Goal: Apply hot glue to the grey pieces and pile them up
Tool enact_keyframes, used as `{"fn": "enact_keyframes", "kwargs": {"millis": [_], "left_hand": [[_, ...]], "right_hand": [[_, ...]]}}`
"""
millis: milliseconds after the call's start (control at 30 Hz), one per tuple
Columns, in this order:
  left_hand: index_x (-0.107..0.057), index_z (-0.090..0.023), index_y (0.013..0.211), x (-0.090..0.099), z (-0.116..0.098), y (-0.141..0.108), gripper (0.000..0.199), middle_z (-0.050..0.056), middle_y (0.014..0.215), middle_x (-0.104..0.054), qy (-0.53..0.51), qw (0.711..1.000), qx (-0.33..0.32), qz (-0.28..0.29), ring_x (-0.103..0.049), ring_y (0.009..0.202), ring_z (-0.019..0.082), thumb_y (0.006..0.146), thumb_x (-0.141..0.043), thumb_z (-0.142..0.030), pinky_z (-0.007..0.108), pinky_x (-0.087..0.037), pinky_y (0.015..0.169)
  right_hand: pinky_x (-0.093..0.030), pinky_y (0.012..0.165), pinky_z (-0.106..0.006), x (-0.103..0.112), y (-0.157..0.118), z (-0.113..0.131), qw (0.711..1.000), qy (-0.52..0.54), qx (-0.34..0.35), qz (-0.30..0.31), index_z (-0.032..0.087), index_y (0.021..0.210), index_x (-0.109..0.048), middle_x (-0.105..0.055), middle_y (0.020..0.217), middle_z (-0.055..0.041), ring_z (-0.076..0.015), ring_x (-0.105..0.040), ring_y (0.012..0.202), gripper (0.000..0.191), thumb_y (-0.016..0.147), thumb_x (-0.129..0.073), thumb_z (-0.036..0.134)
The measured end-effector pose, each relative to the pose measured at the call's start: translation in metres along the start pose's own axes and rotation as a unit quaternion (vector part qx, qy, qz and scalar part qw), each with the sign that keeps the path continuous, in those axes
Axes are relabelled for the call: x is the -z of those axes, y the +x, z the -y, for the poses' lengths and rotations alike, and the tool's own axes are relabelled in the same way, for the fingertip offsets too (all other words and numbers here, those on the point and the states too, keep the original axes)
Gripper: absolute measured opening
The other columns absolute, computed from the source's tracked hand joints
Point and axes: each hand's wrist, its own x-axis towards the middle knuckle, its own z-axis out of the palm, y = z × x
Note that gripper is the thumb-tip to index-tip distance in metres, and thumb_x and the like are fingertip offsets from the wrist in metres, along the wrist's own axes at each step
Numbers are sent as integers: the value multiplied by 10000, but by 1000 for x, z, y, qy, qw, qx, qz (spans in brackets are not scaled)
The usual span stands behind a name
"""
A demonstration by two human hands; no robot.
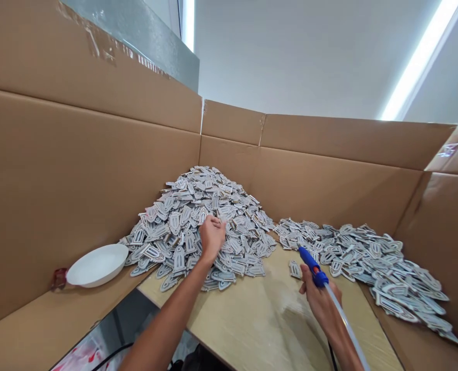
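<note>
My left hand (212, 234) reaches onto a tall pile of flat grey slotted pieces (178, 216), its fingers bent together; whether a piece is between them is hidden. In my right hand (322, 299) is a blue glue gun (313, 267), its tip pointing up and left, with a whitish glue stick (345, 319) trailing from its back end. One loose grey piece (295, 269) lies on the board just left of the gun. A second, lower pile of grey pieces (368, 252) spreads along the right side.
Cardboard walls (322, 185) enclose the pale wooden board (244, 314) at the left, back and right. A white oval dish (97, 265) stands at the left beside a dark red object (59, 279). Dark cables hang near the front edge.
</note>
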Motion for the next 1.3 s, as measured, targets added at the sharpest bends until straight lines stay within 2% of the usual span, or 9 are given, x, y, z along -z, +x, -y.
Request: {"fn": "enact_keyframes", "kwargs": {"millis": [133,267,467,600,733,833,1033,1133,1300], "left_hand": [[-501,-222,694,10,13,25,195,-8,620,-625,43,999,4,-28,-664,649,198,714,-694,-243,295,-492,676],[-522,-219,678,4,15,27,185,13,660,-660,70,997,-12,-43,-680,695,216,696,-699,-267,309,-502,695],[-518,-223,636,2,1,10,190,39,688,-676,122,990,-55,-42,-662,693,233,729,-665,-296,335,-487,741],[-531,-223,640,1,-11,-6,212,51,684,-661,136,984,-113,-36,-640,682,229,830,-564,-313,336,-467,739],[-522,-228,639,-13,-25,-29,254,43,675,-639,108,979,-173,-16,-607,656,204,887,-502,-282,314,-442,716],[-518,-223,644,-33,-32,-51,256,30,672,-628,82,976,-199,41,-575,619,179,895,-506,-271,292,-413,675],[-556,-203,626,-74,-21,-81,238,9,602,-612,33,941,-219,258,-534,555,148,860,-520,-224,262,-339,588],[-572,-193,616,-82,-8,-87,233,8,583,-613,-6,933,-173,316,-550,552,148,837,-536,-255,248,-346,565],[-627,-168,660,-80,-4,-92,395,13,540,-615,-73,896,-65,433,-549,471,140,897,-478,-446,233,-368,491]], "right_hand": [[-435,536,-291,0,-3,6,1000,16,4,9,229,637,-664,-594,453,-29,-208,-581,490,570,777,-472,747],[-425,533,-298,-1,-3,6,1000,14,8,9,231,609,-642,-564,423,-25,-204,-556,461,585,780,-443,754],[-420,562,-302,1,5,-3,1000,-13,-10,-5,243,514,-558,-613,482,-58,-211,-589,507,638,820,-371,770],[-419,593,-296,1,15,-19,996,-91,16,-22,230,672,-614,-690,628,-73,-237,-646,629,507,867,-424,657],[-416,609,-296,-7,20,-33,977,-208,47,9,205,816,-631,-725,765,-107,-259,-685,736,391,889,-501,566],[-441,664,-303,-17,22,-32,963,-267,39,24,191,904,-655,-742,896,-132,-280,-702,875,373,877,-565,551],[-448,690,-308,-27,24,-18,949,-310,32,53,169,948,-666,-746,981,-175,-289,-712,931,232,870,-605,379],[-442,674,-307,-23,26,-19,967,-245,30,55,165,918,-661,-758,902,-157,-275,-721,832,204,863,-593,349],[-475,650,-312,-17,22,-18,998,-28,23,45,156,800,-672,-719,737,-102,-236,-680,682,377,783,-648,531]]}}
